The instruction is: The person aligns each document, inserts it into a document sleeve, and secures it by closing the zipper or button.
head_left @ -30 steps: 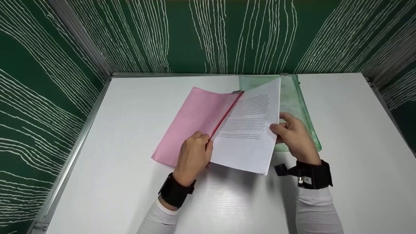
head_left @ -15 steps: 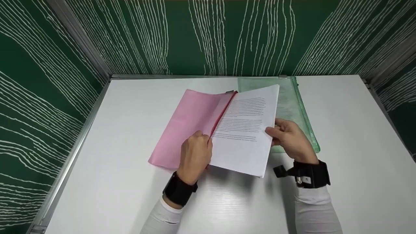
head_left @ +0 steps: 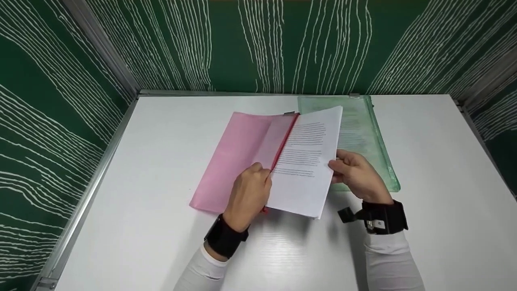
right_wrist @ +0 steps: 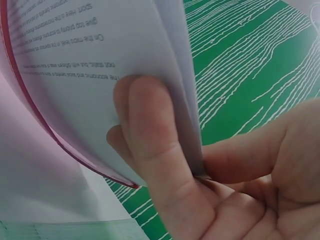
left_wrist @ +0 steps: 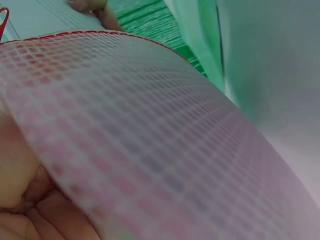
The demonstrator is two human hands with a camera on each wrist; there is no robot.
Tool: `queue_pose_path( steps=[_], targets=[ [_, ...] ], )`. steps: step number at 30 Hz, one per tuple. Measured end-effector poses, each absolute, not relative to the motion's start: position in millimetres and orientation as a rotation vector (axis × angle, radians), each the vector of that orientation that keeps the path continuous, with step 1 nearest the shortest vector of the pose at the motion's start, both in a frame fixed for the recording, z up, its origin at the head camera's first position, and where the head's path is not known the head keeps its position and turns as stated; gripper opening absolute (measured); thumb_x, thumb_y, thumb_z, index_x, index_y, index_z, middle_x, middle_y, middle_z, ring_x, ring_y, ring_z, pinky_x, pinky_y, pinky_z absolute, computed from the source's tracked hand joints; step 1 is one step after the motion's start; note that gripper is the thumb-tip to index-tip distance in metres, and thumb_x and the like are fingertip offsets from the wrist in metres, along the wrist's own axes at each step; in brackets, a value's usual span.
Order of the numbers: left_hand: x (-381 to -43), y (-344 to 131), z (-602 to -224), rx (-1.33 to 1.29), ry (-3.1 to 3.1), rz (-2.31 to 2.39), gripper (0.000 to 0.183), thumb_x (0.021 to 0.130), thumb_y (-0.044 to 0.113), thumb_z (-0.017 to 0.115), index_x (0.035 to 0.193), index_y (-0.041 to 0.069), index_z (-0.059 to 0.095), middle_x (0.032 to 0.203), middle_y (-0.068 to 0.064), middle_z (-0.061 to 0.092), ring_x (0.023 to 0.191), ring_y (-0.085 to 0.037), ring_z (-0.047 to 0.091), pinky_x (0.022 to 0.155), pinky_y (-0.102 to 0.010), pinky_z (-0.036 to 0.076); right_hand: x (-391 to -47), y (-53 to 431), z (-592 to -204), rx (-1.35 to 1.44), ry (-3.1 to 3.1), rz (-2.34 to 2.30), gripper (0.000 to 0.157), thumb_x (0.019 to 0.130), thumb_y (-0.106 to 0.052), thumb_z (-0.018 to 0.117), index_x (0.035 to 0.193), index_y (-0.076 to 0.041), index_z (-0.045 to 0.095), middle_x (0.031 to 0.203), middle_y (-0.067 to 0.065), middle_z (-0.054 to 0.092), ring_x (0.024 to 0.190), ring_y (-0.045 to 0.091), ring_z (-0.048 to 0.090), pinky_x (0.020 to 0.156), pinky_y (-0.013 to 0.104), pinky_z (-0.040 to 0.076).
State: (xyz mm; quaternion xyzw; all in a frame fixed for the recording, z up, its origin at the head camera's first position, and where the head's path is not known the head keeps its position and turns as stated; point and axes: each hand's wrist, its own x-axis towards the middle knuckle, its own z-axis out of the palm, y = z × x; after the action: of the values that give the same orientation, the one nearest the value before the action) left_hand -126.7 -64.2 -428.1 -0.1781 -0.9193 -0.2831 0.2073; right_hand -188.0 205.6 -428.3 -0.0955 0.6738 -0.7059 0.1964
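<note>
A pink mesh zip pouch (head_left: pixel 226 157) with a red edge lies tilted in the middle of the head view. My left hand (head_left: pixel 249 194) grips that red edge near the pouch's front end. In the left wrist view the pouch's mesh (left_wrist: pixel 150 130) bulges close to the camera, with the curled fingers (left_wrist: pixel 55 220) below it. A stack of printed white paper (head_left: pixel 301 169) reaches out from the pouch's opening. My right hand (head_left: pixel 361 176) pinches the stack's outer edge, thumb on the printed face. The paper's left part is hidden inside the pouch.
Behind the paper, a green zip pouch (head_left: pixel 355 133) with printed sheets inside lies flat on the white table (head_left: pixel 436 169). Green walls (head_left: pixel 230 52) with white wavy lines stand along the table's back and sides. Both wrists wear black camera straps (head_left: pixel 385 218).
The paper stack has slid left, deeper into the pink pouch, so less of it shows. My right hand has moved slightly left and down with it; my left hand keeps its grip.
</note>
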Motion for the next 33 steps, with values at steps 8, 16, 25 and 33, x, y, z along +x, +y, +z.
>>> queue_pose_path(
  steps=[8, 16, 25, 33],
  targets=[
    [-124, -61, -425, -0.535, -2.517, -0.795, 0.026, 0.091, -0.010, 0.065, 0.067, -0.001, 0.065, 0.065, 0.002, 0.034, 0.060, -0.007, 0.028, 0.050, -0.018, 0.031, -189, 203, -432, -0.282, 1.825, -1.998, 0.043, 0.105, 0.005, 0.041, 0.145, 0.020, 0.035, 0.122, 0.017, 0.069, 0.095, 0.021, 0.073, 0.076, 0.032, 0.060],
    [-121, -61, -423, -0.586, -2.468, -0.775, 0.026, 0.091, -0.010, 0.065, 0.068, 0.000, 0.064, 0.066, 0.000, 0.034, 0.062, -0.007, 0.026, 0.050, -0.016, 0.027, -189, 200, -433, -0.274, 1.779, -2.030, 0.045, 0.104, 0.005, 0.044, 0.146, 0.020, 0.034, 0.119, 0.014, 0.070, 0.096, 0.020, 0.073, 0.076, 0.030, 0.060],
    [-119, -59, -421, -0.601, -2.441, -0.777, 0.024, 0.092, -0.011, 0.064, 0.070, -0.001, 0.064, 0.069, 0.003, 0.028, 0.062, -0.006, 0.025, 0.051, -0.016, 0.023, -190, 196, -435, -0.265, 1.766, -2.049, 0.045, 0.104, 0.005, 0.047, 0.144, 0.022, 0.035, 0.114, 0.014, 0.072, 0.091, 0.019, 0.073, 0.073, 0.028, 0.059],
    [-116, -58, -417, -0.615, -2.433, -0.800, 0.021, 0.094, -0.008, 0.063, 0.074, -0.002, 0.066, 0.069, 0.001, 0.032, 0.063, -0.007, 0.028, 0.052, -0.017, 0.028, -188, 191, -437, -0.235, 1.777, -2.063, 0.045, 0.104, 0.003, 0.052, 0.143, 0.021, 0.039, 0.112, 0.013, 0.073, 0.087, 0.018, 0.073, 0.069, 0.027, 0.059]
  ],
)
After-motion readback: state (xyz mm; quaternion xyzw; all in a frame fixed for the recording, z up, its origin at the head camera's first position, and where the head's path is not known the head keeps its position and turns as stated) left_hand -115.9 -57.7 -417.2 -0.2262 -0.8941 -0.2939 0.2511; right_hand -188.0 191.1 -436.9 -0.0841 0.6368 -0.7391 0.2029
